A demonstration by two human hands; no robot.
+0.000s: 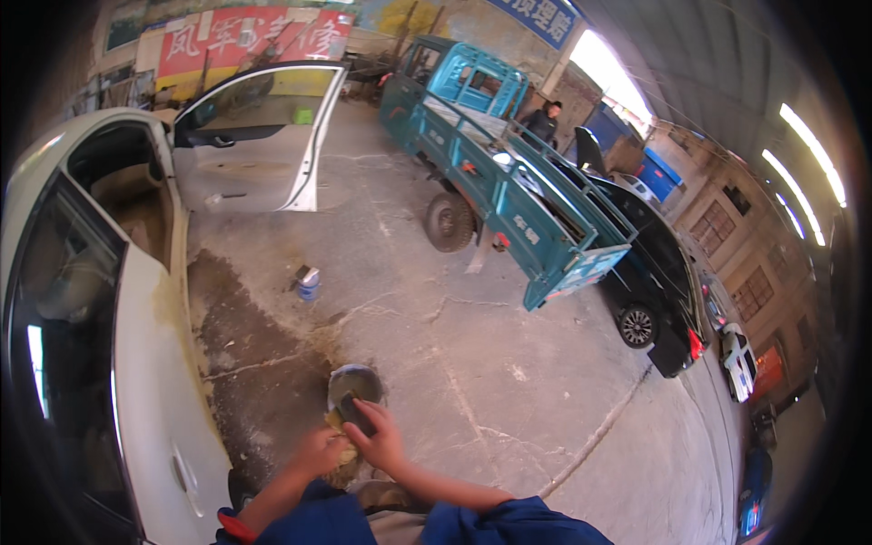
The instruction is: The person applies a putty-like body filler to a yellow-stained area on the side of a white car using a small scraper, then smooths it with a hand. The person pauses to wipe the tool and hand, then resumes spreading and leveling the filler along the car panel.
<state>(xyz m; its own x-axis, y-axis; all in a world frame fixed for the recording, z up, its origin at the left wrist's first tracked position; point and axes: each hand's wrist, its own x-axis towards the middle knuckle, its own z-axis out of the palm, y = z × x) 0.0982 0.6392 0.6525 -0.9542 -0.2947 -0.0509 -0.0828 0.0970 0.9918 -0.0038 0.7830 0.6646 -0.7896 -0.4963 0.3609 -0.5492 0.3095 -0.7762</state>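
Note:
My right hand [383, 443] is closed around a dark, flat block [357, 415], which tilts up and away from me. Close beside it on the left, my left hand [318, 451] has its fingers pinched together against a small yellowish piece [335, 421] at the block's edge. What exactly the left fingers hold is too small to make out. Just beyond both hands, a round bucket [378, 389] stands on the floor, its inside greyish and partly hidden by the block.
A white car [168, 363] with yellowish patches stands close on my left, its front door [259, 168] swung open. On the wet-stained concrete sits a small blue-and-white can [309, 285]. Ahead are a teal truck [490, 173], a black car [649, 263] and another person [543, 124].

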